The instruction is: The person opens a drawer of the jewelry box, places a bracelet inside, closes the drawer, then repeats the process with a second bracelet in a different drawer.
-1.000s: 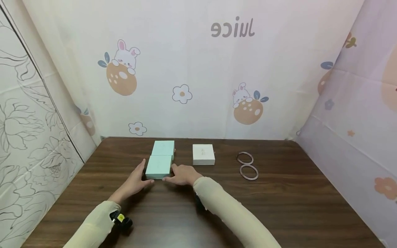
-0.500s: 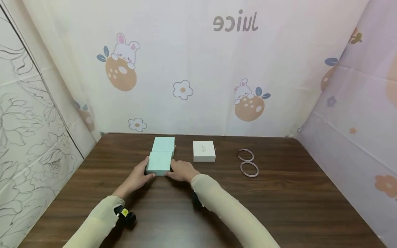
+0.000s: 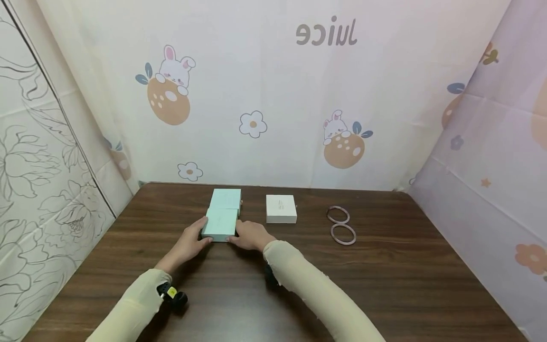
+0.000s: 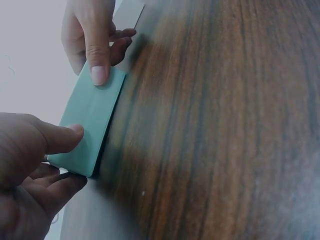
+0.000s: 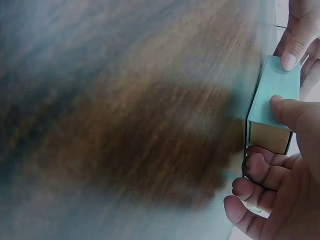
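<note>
Left hand (image 3: 187, 243) and right hand (image 3: 252, 236) grip the near mint box (image 3: 220, 223) at its left and right ends, fingers bent, thumbs on near face. Box is left of centre on wooden counter (image 3: 384, 285), just nearer than far mint box (image 3: 225, 198); white box (image 3: 280, 208) sits right.

Two mint boxes (image 3: 220, 223) (image 3: 225, 198), one white box (image 3: 281, 209), two rings (image 3: 339, 222) (image 3: 343, 243), two hands (image 3: 188, 243) (image 3: 252, 235), one wooden table (image 3: 397, 285)
</note>
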Action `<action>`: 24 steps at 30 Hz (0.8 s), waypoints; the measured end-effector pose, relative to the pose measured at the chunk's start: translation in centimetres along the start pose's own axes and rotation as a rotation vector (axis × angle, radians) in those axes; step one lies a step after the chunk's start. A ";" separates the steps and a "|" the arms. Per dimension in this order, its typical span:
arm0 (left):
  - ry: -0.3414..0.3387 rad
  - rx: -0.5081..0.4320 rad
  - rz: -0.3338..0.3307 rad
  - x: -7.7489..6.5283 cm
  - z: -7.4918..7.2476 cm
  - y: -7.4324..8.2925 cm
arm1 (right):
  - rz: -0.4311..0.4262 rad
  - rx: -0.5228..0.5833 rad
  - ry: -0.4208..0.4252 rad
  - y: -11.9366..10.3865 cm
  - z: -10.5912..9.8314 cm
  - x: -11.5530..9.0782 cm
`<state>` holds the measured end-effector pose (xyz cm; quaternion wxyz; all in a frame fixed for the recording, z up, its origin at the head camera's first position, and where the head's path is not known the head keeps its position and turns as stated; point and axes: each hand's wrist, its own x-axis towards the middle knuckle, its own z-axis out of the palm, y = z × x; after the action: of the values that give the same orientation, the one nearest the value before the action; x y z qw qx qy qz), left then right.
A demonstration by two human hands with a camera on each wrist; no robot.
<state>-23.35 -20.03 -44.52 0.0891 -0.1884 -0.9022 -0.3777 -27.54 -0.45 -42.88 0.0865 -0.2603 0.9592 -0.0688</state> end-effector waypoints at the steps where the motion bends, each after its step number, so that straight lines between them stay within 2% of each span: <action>1: -0.002 0.003 -0.007 0.0 0.0 0.0 | -0.001 0.002 0.000 0.0 0.0 0.0; 7: -0.029 0.026 -0.058 0.1 0.0 0.1 | -0.003 0.022 -0.001 0.1 -0.2 -0.5; 17: 0.029 -0.029 0.001 -0.1 0.6 1.9 | -0.028 0.023 0.019 1.1 -1.5 -2.8; 24: 0.036 -0.059 -0.016 -0.3 1.5 3.7 | -0.039 0.023 0.031 2.3 -2.0 -4.6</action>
<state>-21.57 -16.72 -43.26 0.0967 -0.1769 -0.8904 -0.4082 -25.13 4.03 -40.72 0.0733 -0.2769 0.9543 -0.0854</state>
